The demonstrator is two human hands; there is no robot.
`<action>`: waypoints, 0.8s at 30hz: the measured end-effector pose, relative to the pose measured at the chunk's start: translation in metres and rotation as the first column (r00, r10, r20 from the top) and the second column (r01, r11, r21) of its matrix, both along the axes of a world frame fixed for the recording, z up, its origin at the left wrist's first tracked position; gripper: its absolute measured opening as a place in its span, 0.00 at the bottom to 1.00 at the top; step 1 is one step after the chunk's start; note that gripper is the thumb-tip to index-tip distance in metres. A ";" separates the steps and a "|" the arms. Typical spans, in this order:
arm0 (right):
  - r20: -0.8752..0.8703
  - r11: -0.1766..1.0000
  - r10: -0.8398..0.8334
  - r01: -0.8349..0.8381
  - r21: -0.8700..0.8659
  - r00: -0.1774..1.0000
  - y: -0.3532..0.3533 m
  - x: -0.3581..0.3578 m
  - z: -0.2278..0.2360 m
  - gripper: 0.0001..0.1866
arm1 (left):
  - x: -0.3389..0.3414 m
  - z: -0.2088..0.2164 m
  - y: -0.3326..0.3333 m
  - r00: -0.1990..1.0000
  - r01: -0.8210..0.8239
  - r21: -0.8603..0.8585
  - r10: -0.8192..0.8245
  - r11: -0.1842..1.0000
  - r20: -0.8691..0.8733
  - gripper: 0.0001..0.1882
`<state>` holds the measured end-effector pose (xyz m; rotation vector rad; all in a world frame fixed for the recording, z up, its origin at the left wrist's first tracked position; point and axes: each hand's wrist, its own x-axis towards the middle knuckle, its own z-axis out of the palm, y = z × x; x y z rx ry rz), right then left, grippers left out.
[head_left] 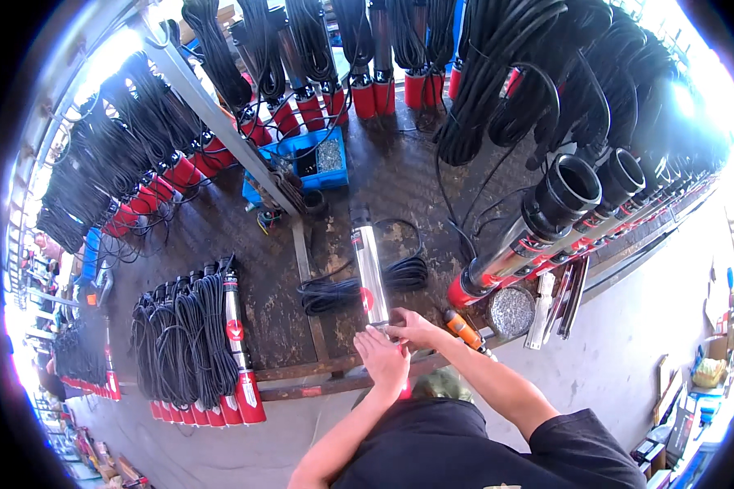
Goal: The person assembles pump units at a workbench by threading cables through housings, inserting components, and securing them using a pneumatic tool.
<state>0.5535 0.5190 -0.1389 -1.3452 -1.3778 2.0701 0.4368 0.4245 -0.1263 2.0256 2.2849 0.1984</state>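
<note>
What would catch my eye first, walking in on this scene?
Probably the shiny steel pump cylinder lying mid-bench, with both the left hand and right hand at its near end. Around it lie rows of red-capped pumps with coiled black cables, lower left, and a blue bin of small parts farther back.

Long, slim steel pump cylinder (371, 273), shiny silver with a small red mark near the lower half and a dark cap at the far end. Lying flat on the dark, stained tabletop (416, 183), lengthwise away from the body, tilted slightly leftward at the far end. Near end covered by both hands. Black cable coil (342, 292) bundled loosely across the cylinder's middle, spreading to both sides, one loop arching beyond it to the right.
</note>
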 end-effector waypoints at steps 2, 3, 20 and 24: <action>-0.029 1.000 -0.025 0.025 -0.004 0.999 0.003 0.005 -0.017 0.40 | 0.004 -0.002 0.009 0.997 0.009 0.000 -0.009 1.000 -0.082 0.54; -0.066 0.998 -0.052 0.050 -0.038 0.996 0.002 0.007 -0.020 0.39 | 0.004 -0.001 0.011 0.994 0.033 -0.008 -0.033 0.999 -0.107 0.54; 0.444 0.941 0.015 -0.163 0.298 0.896 -0.003 -0.022 -0.026 0.35 | -0.016 -0.015 -0.011 0.779 -0.227 0.133 0.098 0.965 0.619 0.51; 0.329 0.936 -0.039 -0.081 0.343 0.943 -0.003 -0.016 -0.037 0.37 | -0.009 -0.002 -0.003 0.942 -0.078 0.103 0.040 0.992 0.333 0.55</action>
